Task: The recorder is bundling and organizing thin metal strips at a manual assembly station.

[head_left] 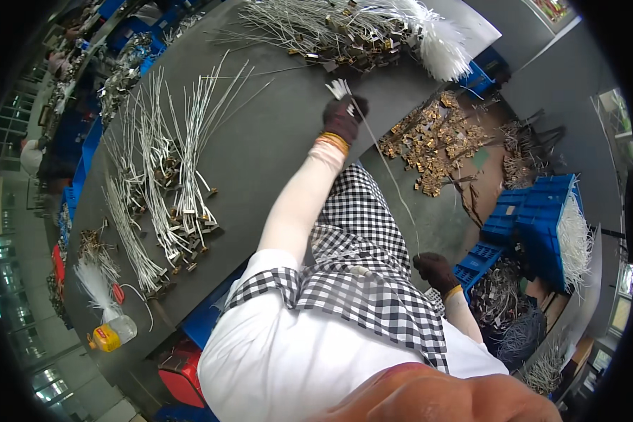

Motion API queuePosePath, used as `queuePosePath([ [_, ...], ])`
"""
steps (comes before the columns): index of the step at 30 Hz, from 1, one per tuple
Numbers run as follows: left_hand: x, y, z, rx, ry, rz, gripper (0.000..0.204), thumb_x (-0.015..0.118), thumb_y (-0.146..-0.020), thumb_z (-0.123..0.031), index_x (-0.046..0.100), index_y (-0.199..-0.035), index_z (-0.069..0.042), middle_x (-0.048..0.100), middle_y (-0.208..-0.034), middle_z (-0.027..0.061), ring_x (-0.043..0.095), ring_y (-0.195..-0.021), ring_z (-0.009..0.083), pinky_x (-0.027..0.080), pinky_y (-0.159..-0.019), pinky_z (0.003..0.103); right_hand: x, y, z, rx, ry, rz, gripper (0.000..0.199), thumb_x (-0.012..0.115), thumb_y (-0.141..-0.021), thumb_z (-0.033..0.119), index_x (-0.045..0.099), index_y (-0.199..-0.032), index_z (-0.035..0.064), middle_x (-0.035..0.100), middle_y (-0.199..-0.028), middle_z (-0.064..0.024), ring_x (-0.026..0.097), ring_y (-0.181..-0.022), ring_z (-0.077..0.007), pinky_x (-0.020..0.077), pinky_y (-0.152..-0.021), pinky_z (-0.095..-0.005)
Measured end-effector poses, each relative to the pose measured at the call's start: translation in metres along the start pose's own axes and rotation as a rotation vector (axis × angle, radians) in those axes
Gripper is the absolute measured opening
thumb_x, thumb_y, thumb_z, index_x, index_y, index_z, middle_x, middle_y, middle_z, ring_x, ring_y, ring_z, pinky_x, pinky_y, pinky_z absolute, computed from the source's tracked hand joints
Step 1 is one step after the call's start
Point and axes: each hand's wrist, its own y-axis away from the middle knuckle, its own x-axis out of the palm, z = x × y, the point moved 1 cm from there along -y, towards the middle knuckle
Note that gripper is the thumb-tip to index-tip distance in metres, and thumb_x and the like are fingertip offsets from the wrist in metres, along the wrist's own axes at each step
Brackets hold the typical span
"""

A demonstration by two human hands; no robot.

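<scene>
My left hand [344, 116], in a dark glove with a yellow cuff, is closed over the grey table around a bundle of short white strips [337, 88] whose ends stick out beyond the fingers. A long thin white wire [394, 179] stretches from beside this hand down to my right hand [436, 273]. That hand, gloved the same way, is closed at the wire's lower end, low on my right beside a blue crate. Its grip on the wire is too small to make out fully. Beyond my left hand lies a pile of white wires with metal end pieces [359, 42].
More bundled wires [183, 176] lie across the left of the grey table [260, 133]. White strips [443, 53] fan out at the far edge. Brass-coloured parts [436, 141] are heaped at right, near blue crates [534, 218]. A yellow-labelled bottle [112, 334] stands at lower left.
</scene>
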Motion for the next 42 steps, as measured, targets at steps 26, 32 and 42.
queuePosePath([
  [26,0.041,0.060,-0.128,-0.561,0.481,-0.160,0.018,0.063,-0.095,-0.013,0.065,-0.108,-0.002,0.068,-0.110,0.0148,0.066,-0.106,0.0332,0.058,-0.089,0.045,0.033,-0.050,0.040,-0.661,0.928,0.021,0.027,0.068,-0.084,0.014,0.063,-0.108,0.0033,0.066,-0.105,-0.0173,0.062,-0.099,-0.0393,0.0507,-0.087,-0.0445],
  [32,0.067,0.119,-0.135,-0.597,0.127,-0.108,0.024,0.062,-0.097,-0.017,0.064,-0.112,0.001,0.067,-0.109,0.0115,0.065,-0.104,0.0227,0.054,-0.092,0.035,0.106,-0.126,0.140,-0.619,0.090,0.146,0.035,0.059,-0.094,0.004,0.057,-0.127,-0.0053,0.063,-0.111,-0.0074,0.061,-0.095,-0.0117,0.0517,-0.079,-0.0239],
  [42,0.065,0.144,-0.159,-0.323,-0.528,0.099,0.021,0.065,-0.092,-0.012,0.066,-0.111,-0.003,0.068,-0.099,0.0070,0.065,-0.086,0.0163,0.054,-0.073,0.029,0.162,-0.156,0.213,-0.912,0.238,0.101,0.042,0.059,-0.092,0.005,0.053,-0.133,-0.0033,0.063,-0.112,-0.0080,0.061,-0.085,-0.0104,0.0515,-0.073,-0.0224],
])
